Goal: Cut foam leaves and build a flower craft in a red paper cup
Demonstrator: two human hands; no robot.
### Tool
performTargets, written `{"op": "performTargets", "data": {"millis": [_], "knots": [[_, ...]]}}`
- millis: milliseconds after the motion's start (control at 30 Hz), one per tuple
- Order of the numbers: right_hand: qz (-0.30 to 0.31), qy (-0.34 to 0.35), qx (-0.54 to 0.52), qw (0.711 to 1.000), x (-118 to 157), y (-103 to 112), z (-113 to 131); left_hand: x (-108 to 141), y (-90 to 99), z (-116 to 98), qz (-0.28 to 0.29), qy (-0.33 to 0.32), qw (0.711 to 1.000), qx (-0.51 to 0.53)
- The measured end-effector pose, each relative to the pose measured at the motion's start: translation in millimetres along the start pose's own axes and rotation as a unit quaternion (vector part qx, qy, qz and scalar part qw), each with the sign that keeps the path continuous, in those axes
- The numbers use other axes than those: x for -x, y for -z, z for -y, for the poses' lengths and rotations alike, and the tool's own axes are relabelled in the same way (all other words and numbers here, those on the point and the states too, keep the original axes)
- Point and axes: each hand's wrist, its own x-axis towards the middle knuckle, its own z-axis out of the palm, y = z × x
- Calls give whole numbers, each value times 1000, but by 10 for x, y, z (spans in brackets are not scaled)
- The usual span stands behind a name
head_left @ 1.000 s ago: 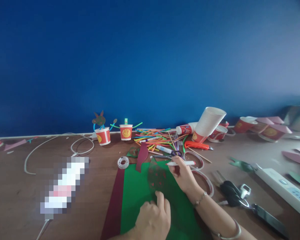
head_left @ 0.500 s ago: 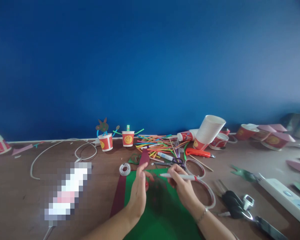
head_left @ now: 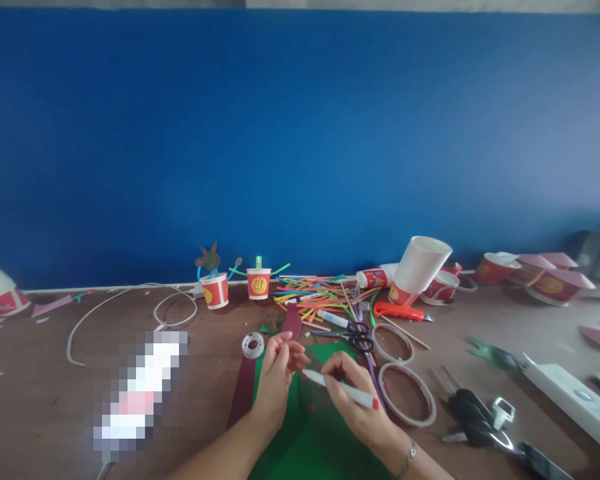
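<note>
My right hand [head_left: 353, 393] is closed round a white marker [head_left: 343, 389] with a red end, its tip pointing left toward my other hand. My left hand [head_left: 277, 373] is held above the green sheet [head_left: 290, 440], fingers curled; a small red thing shows at its fingertips, too small to make out. Under the hands on the sheet lies a dark round piece [head_left: 313, 397] with reddish spots, partly hidden. A maroon sheet [head_left: 241, 390] sticks out to the left of the green one.
Behind the hands are a tape roll [head_left: 253, 345], scissors [head_left: 357, 335], coloured sticks [head_left: 310, 293] and an orange cutter [head_left: 400, 311]. Stacked cups [head_left: 420, 267] lean at the back. Tape rings [head_left: 407, 393], keys [head_left: 473, 410] and a power strip [head_left: 575, 400] lie right.
My left hand has turned and its fingers have curled in. My right hand has lowered slightly, the marker now tilting down to the right. The view has shifted a little.
</note>
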Motion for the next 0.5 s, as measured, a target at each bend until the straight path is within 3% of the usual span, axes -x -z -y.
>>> {"op": "performTargets", "data": {"millis": [133, 300, 400, 500], "knots": [[44, 65, 62, 995, 7, -21, 63, -7, -34, -8, -5, 35, 997, 72], [35, 89, 80, 992, -20, -48, 133, 29, -68, -39, 12, 77, 993, 89], [15, 88, 71, 993, -30, -55, 121, 35, -53, -26, 45, 78, 995, 45], [-10, 52, 28, 998, -29, -41, 52, 54, -20, 10, 78, 51, 992, -89]]}}
